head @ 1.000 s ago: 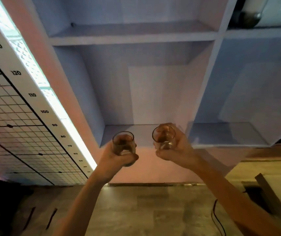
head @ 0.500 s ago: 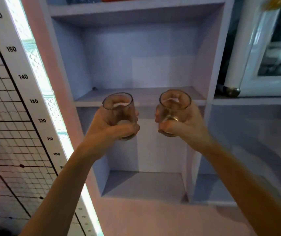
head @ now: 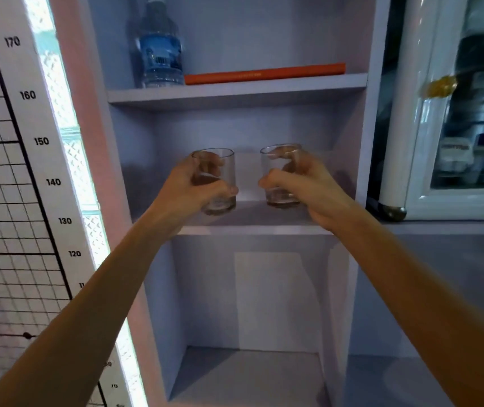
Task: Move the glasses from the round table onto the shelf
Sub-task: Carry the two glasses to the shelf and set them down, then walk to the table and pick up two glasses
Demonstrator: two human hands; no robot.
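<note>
Care: your left hand (head: 187, 189) is gripping one glass (head: 226, 171), right hand (head: 308, 186) the other glass (head: 274, 167); letting go by the shelf's (head: 252, 230) front edge is risking falls.

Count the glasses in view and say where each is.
2. The left glass is in the left hand, the right glass in the right hand, both at the middle shelf. No others show.

a white measuring strip (head: 29, 118) runs up the left side, printed in black with 170, 160, 150, 140, 130 and 120 from the top down, and 70 near the bottom edge. on the shelf (head: 234, 95), the bottle (head: 160, 54) carries a blue label with a barcode, its words too blurred to read. the small print on the orange spine (head: 264, 74) is illegible too.
</note>
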